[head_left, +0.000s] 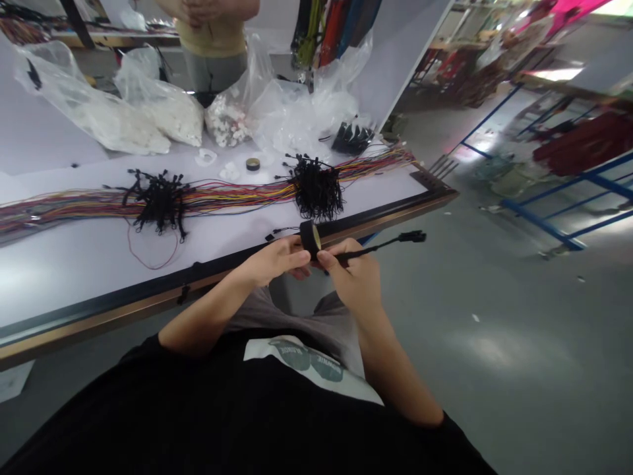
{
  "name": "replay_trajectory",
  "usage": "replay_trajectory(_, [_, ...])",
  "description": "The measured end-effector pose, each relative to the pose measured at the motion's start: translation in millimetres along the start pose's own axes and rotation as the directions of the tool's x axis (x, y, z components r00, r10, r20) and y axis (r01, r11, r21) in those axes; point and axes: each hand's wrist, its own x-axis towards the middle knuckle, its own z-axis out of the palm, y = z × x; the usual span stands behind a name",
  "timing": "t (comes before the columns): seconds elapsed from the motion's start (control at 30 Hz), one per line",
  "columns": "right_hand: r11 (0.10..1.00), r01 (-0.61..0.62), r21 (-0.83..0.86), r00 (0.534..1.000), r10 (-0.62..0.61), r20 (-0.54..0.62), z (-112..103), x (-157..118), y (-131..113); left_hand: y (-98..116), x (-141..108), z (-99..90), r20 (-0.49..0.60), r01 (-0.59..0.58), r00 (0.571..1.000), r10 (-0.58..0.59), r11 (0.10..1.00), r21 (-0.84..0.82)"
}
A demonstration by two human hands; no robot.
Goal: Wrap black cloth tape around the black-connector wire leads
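At the table's front edge, my left hand [277,260] is closed, its thumb and fingers against a roll of black tape [306,239] standing on edge between my hands. My right hand [360,280] is closed around a black taped cable [363,252], its thumb at the lower side of the roll. This cable runs out to the right and ends in a black connector [413,236]. A small black connector [270,237] on a thin lead shows just above my left hand; whether it joins the same cable is hidden.
Long coloured wires [237,192] cross the white table [217,241], with black connector bundles [161,201] [319,188] on them. Behind lie another tape roll [252,163] and clear plastic bags [171,109]. Another person [210,33] stands opposite. Blue metal racks [544,231] stand at right.
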Motion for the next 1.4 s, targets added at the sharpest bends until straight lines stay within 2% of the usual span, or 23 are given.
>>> replay_trajectory(0.07, [1.0,-0.001,0.008,0.999,0.001,0.032,0,-1,-2,-2,7,1.8,-0.022,0.003,1.0,-0.005,0.996,-0.084])
replay_trajectory(0.17, [0.996,-0.072,0.056,0.997,0.073,-0.016,2,-4,1,-9,10,5.8,-0.169,-0.076,0.984,0.054,0.989,-0.127])
replay_trajectory(0.23, [0.986,-0.117,0.115,0.988,0.127,-0.089,4,-5,5,-14,5,7.9,-0.276,-0.195,0.946,0.167,0.978,-0.076])
replay_trajectory(0.3, [0.978,-0.138,0.158,0.975,0.162,-0.152,5,-5,10,-16,-4,8.6,-0.307,-0.297,0.899,0.312,0.95,0.097])
replay_trajectory(0.33, [0.978,-0.137,0.156,0.971,0.163,-0.173,5,-4,11,-16,-9,8.4,-0.264,-0.334,0.885,0.384,0.917,0.216])
replay_trajectory(0.4, [0.987,-0.114,0.117,0.975,0.133,-0.176,3,-3,13,-15,-18,7.1,-0.063,-0.415,0.874,0.481,0.808,0.417])
replay_trajectory(0.47, [0.996,-0.064,0.07,0.989,0.072,-0.131,0,-2,12,-13,-21,5.5,0.119,-0.501,0.851,0.511,0.725,0.472])
replay_trajectory(0.5, [0.998,-0.031,0.056,0.994,0.037,-0.107,-2,-1,11,-12,-21,5.1,0.132,-0.513,0.845,0.518,0.718,0.47])
replay_trajectory(0.57, [0.998,0.042,0.051,0.997,-0.038,-0.074,-4,-1,10,-10,-18,5.7,0.021,-0.459,0.859,0.512,0.75,0.476])
replay_trajectory(0.63, [0.991,0.118,0.057,0.991,-0.114,-0.074,-5,-2,9,-7,-15,8.1,-0.099,-0.348,0.887,0.451,0.794,0.499])
replay_trajectory(0.73, [0.972,0.22,0.076,0.972,-0.213,-0.1,-1,-4,11,-1,-12,13.5,-0.078,-0.247,0.936,0.343,0.798,0.55])
replay_trajectory(0.8, [0.962,0.251,0.103,0.963,-0.239,-0.122,3,-6,12,2,-12,16.2,-0.065,-0.23,0.939,0.337,0.758,0.611])
replay_trajectory(0.9, [0.967,0.202,0.153,0.971,-0.177,-0.163,8,-8,13,5,-11,16.4,-0.056,-0.229,0.924,0.378,0.666,0.71])
replay_trajectory(0.97, [0.977,0.152,0.152,0.981,-0.13,-0.147,8,-7,14,5,-9,14.3,-0.039,-0.223,0.921,0.388,0.606,0.764])
replay_trajectory(1.1, [0.994,0.112,-0.019,0.99,-0.11,0.089,1,-3,13,7,-5,9.3,-0.089,-0.143,0.926,0.368,0.557,0.818])
replay_trajectory(1.17, [0.976,0.14,-0.168,0.97,-0.101,0.22,-3,-3,8,10,-4,8.2,-0.135,-0.08,0.941,0.311,0.59,0.803])
replay_trajectory(1.23, [0.92,0.2,-0.338,0.952,-0.101,0.288,-6,-4,2,13,-5,8.1,-0.169,-0.019,0.962,0.215,0.67,0.742])
replay_trajectory(1.33, [0.784,0.265,-0.561,0.947,-0.102,0.305,-7,-4,-6,15,-5,8.4,-0.177,0.051,0.982,0.064,0.816,0.576])
replay_trajectory(1.4, [0.721,0.288,-0.631,0.941,-0.093,0.324,-7,-3,-7,14,-4,8.4,-0.161,0.07,0.987,0.002,0.894,0.443])
